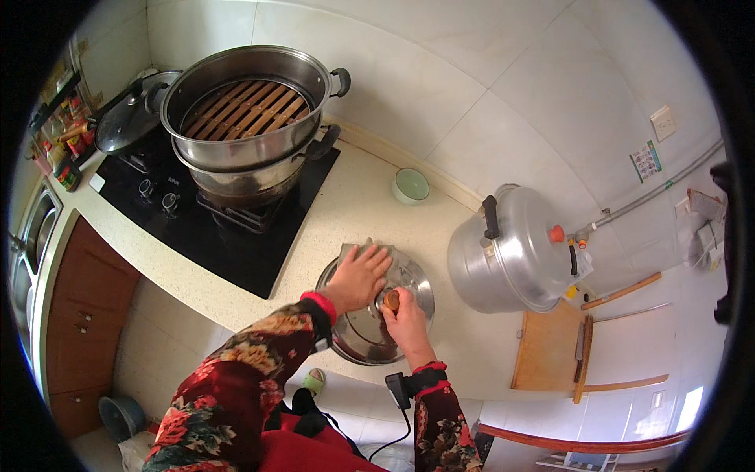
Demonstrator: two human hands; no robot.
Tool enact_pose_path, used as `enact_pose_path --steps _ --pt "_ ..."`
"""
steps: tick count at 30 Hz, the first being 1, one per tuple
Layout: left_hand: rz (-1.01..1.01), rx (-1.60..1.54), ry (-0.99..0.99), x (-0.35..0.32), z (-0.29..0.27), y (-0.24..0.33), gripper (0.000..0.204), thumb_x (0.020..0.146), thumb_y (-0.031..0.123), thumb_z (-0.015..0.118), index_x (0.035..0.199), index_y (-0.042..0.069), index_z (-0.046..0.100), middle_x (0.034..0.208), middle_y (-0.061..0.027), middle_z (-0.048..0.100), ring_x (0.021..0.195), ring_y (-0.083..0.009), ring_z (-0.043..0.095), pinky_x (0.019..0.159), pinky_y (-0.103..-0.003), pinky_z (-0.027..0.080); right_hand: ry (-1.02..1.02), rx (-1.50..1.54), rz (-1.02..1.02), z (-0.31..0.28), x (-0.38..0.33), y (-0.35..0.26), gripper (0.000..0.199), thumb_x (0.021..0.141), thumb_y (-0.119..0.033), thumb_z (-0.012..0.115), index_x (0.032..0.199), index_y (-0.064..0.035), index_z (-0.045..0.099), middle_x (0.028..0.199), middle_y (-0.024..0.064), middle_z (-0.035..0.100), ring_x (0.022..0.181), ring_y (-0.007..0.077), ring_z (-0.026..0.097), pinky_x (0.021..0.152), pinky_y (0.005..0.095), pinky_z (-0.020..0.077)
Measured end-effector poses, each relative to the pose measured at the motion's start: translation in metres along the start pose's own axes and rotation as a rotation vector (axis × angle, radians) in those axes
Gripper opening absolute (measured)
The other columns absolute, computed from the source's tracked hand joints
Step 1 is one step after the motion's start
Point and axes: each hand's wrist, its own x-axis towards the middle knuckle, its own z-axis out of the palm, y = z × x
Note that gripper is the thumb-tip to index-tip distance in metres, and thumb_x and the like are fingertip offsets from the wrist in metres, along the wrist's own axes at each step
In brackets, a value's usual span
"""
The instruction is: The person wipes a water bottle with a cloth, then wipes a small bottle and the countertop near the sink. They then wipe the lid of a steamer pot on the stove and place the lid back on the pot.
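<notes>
My right hand [407, 321] is wrapped round the wooden handle [391, 299] of what looks like a cleaver. Its flat grey blade [381, 253] runs away from me, mostly hidden beneath my left hand [359, 278]. That hand lies flat on the blade with its fingers stretched out. Under both hands is a round, shiny steel piece [415, 283] on the counter, a lid or a shallow basin; I cannot tell which. Whatever lies between blade and steel, if anything, is out of sight.
A steel steamer [244, 149] with a slatted wooden rack stands on the black stove [212, 244], beside a glass lid [126, 122]. On the pale counter [370, 189] are a green bowl [411, 186] and a large aluminium pot [503, 259]. A wooden board [546, 350] lies right.
</notes>
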Motion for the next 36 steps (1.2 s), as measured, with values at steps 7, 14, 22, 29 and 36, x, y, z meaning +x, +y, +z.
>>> enact_pose_path --steps 7,14,22,29,36 --pt "0.048 -0.031 -0.074 -0.107 -0.008 0.039 0.062 0.095 0.036 0.047 0.147 0.004 0.031 0.156 -0.0126 0.026 0.145 -0.0286 0.021 0.116 -0.048 0.016 0.112 -0.007 0.023 0.006 0.0 -0.004 0.041 0.081 -0.019 0.072 0.111 -0.0013 0.05 0.1 0.0229 0.062 0.09 0.0438 0.061 0.073 0.0482 0.0507" --pt "-0.279 -0.309 0.204 -0.132 0.0 0.02 0.07 0.09 0.027 0.055 0.147 -0.001 0.027 0.155 -0.0206 0.021 0.145 -0.036 0.018 0.115 -0.052 0.018 0.196 -0.04 0.194 0.035 0.001 -0.044 0.037 0.083 -0.026 0.071 0.101 -0.0002 0.051 0.084 0.0241 0.062 0.077 0.045 0.061 0.067 0.0498 0.0496" --pt "-0.137 -0.083 0.018 -0.042 -0.021 -0.045 0.061 0.094 0.03 0.048 0.146 0.004 0.032 0.154 -0.0159 0.027 0.144 -0.0332 0.022 0.114 -0.052 0.022 -0.22 -0.156 0.183 0.009 0.028 -0.06 0.046 0.083 -0.031 0.071 0.108 0.0001 0.048 0.097 0.0254 0.062 0.082 0.0422 0.063 0.069 0.048 0.0522" --pt "-0.044 -0.055 0.043 -0.056 -0.012 -0.013 0.061 0.093 0.033 0.049 0.146 0.004 0.034 0.154 -0.0145 0.029 0.144 -0.0292 0.023 0.116 -0.049 0.017 -0.131 -0.136 -0.037 0.003 0.025 -0.029 0.041 0.079 -0.025 0.074 0.111 -0.0111 0.052 0.096 0.0168 0.062 0.085 0.0385 0.062 0.07 0.0466 0.0511" --pt "0.021 -0.143 -0.04 -0.144 -0.006 0.036 0.065 0.093 0.035 0.051 0.146 0.002 0.033 0.154 -0.0143 0.028 0.144 -0.0287 0.023 0.116 -0.047 0.017 0.028 -0.054 -0.057 0.011 0.018 -0.028 0.038 0.08 -0.021 0.074 0.11 -0.0107 0.053 0.095 0.0167 0.061 0.083 0.0388 0.062 0.067 0.0468 0.0513"
